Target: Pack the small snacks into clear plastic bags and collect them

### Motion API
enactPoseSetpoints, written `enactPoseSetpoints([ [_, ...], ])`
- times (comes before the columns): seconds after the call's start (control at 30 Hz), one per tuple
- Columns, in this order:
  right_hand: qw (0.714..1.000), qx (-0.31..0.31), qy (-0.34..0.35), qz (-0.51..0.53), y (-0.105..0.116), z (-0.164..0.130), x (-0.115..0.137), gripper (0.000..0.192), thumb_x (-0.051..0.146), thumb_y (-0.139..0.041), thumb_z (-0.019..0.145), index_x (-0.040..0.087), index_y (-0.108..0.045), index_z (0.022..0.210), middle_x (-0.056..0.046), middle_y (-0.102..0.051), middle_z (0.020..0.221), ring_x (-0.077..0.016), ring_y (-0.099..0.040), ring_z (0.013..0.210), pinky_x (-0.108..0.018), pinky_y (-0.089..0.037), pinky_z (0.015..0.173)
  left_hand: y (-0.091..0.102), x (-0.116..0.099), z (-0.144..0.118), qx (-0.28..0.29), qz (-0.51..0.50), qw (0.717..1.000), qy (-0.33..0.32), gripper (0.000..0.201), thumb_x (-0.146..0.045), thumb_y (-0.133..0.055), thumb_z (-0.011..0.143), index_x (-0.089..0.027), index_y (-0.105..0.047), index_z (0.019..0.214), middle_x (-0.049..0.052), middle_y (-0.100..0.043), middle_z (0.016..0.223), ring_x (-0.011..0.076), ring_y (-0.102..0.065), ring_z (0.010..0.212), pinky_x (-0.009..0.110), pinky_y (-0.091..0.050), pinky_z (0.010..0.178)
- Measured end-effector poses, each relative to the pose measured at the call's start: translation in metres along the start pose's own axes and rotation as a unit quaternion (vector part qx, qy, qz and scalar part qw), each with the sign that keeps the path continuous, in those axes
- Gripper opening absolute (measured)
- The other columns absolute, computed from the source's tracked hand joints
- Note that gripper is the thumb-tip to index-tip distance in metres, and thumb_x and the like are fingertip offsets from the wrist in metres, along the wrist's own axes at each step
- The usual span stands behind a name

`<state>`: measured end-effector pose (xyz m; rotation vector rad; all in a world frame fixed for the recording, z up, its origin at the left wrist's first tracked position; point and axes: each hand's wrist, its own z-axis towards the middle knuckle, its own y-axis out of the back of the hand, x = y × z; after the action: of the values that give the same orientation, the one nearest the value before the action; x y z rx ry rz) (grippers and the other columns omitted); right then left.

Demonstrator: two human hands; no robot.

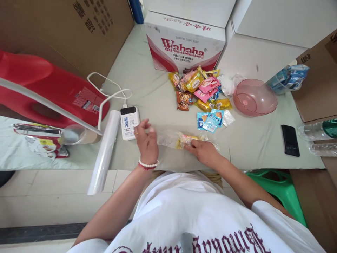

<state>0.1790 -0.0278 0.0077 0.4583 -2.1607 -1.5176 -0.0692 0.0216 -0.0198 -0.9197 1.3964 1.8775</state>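
Observation:
A yellow-wrapped snack [190, 137] lies near the front of the table in a clear plastic bag [168, 138] or film. My right hand [206, 151] comes in from the right, its fingers closed on the snack and the plastic around it. At the plastic's left end, my left hand [147, 141] is raised with fingers loosely bent and apart, holding nothing I can see. Just left of that hand is a white power bank [130, 123] with a cable. Beyond my right hand lie small blue packets [211, 121] and a pile of wrapped snacks [196, 84].
A roll of plastic film [104, 151] overhangs the front edge, beside a red jug [52, 91]. A Wahaha carton [186, 47] stands behind. Rightward are a pink bowl [255, 98], a phone [290, 140] and plastic bottles [317, 130]. A green stool [280, 189] is below.

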Motion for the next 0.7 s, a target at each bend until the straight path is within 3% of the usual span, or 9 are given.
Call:
enactPoseSetpoints([
  [0.07,1.000,-0.006,-0.009,0.006,-0.001,0.000,0.002,0.048,0.016,-0.047,0.103,0.030,-0.057,0.148,-0.008,-0.068,0.116,-0.0214,-0.062,0.093,-0.029,-0.033,0.067,-0.010,-0.010,0.005,0.001,0.045,0.999,-0.022,0.067,-0.047,-0.060,0.092,-0.017,-0.047,0.150,0.019,-0.055,0.145,0.0319,-0.048,0.138,0.051,-0.038,0.118],
  [0.13,1.000,-0.009,-0.016,0.018,-0.002,0.001,0.001,0.047,0.016,-0.048,0.103,0.031,-0.057,0.147,-0.008,-0.068,0.116,-0.0211,-0.062,0.094,-0.029,-0.034,0.067,-0.018,-0.016,0.006,0.074,0.076,0.994,-0.038,0.071,-0.046,-0.072,0.081,-0.017,-0.056,0.144,0.020,-0.054,0.148,0.0353,-0.047,0.140,0.053,-0.040,0.118],
  [0.17,0.999,-0.010,-0.017,0.025,-0.003,0.001,0.001,0.047,0.016,-0.048,0.103,0.031,-0.057,0.147,-0.008,-0.068,0.116,-0.0210,-0.062,0.095,-0.028,-0.034,0.067,-0.019,-0.016,0.005,0.117,0.079,0.989,-0.042,0.061,-0.042,-0.071,0.080,-0.017,-0.064,0.135,0.019,-0.058,0.144,0.0349,-0.052,0.136,0.052,-0.044,0.115],
  [0.27,0.999,-0.016,-0.017,0.045,-0.007,0.001,-0.003,0.048,0.017,-0.045,0.105,0.034,-0.057,0.148,-0.007,-0.068,0.117,-0.0205,-0.062,0.095,-0.027,-0.034,0.067,-0.012,-0.003,0.004,0.196,0.051,0.979,0.011,0.028,-0.028,-0.060,0.078,-0.019,-0.077,0.099,0.011,-0.074,0.110,0.0264,-0.068,0.101,0.043,-0.055,0.096],
  [0.37,0.998,-0.029,-0.017,0.054,-0.011,-0.001,-0.004,0.053,0.016,-0.042,0.105,0.034,-0.049,0.154,-0.008,-0.068,0.119,-0.0211,-0.063,0.096,-0.027,-0.037,0.069,0.000,0.013,0.007,0.194,-0.005,0.972,0.130,0.025,-0.027,-0.058,0.073,-0.019,-0.078,0.085,0.005,-0.075,0.082,0.0207,-0.066,0.075,0.035,-0.056,0.076],
  [0.47,0.999,-0.021,-0.024,0.041,-0.010,-0.001,-0.001,0.063,0.010,-0.043,0.102,0.033,-0.040,0.161,-0.009,-0.068,0.121,-0.0219,-0.063,0.098,-0.028,-0.039,0.071,0.004,0.014,0.011,0.175,-0.091,0.960,0.201,0.027,-0.032,-0.064,0.069,-0.018,-0.077,0.088,0.003,-0.073,0.074,0.0181,-0.064,0.068,0.029,-0.053,0.066],
  [0.6,0.999,-0.004,-0.030,0.022,-0.004,0.003,0.007,0.066,0.009,-0.044,0.099,0.033,-0.041,0.161,-0.010,-0.067,0.123,-0.0231,-0.064,0.100,-0.029,-0.040,0.071,-0.001,-0.003,0.012,0.133,-0.201,0.926,0.289,0.049,-0.051,-0.061,0.081,-0.020,-0.064,0.119,0.002,-0.071,0.083,0.0168,-0.068,0.066,0.026,-0.052,0.058],
  [0.7,0.999,-0.007,-0.030,0.012,0.000,0.006,0.011,0.062,0.014,-0.043,0.102,0.033,-0.042,0.160,-0.011,-0.066,0.122,-0.0250,-0.064,0.100,-0.031,-0.041,0.071,-0.004,-0.016,0.010,0.149,-0.134,0.944,0.261,0.060,-0.061,-0.064,0.081,-0.021,-0.060,0.126,0.003,-0.071,0.086,0.0182,-0.067,0.070,0.028,-0.051,0.060],
])
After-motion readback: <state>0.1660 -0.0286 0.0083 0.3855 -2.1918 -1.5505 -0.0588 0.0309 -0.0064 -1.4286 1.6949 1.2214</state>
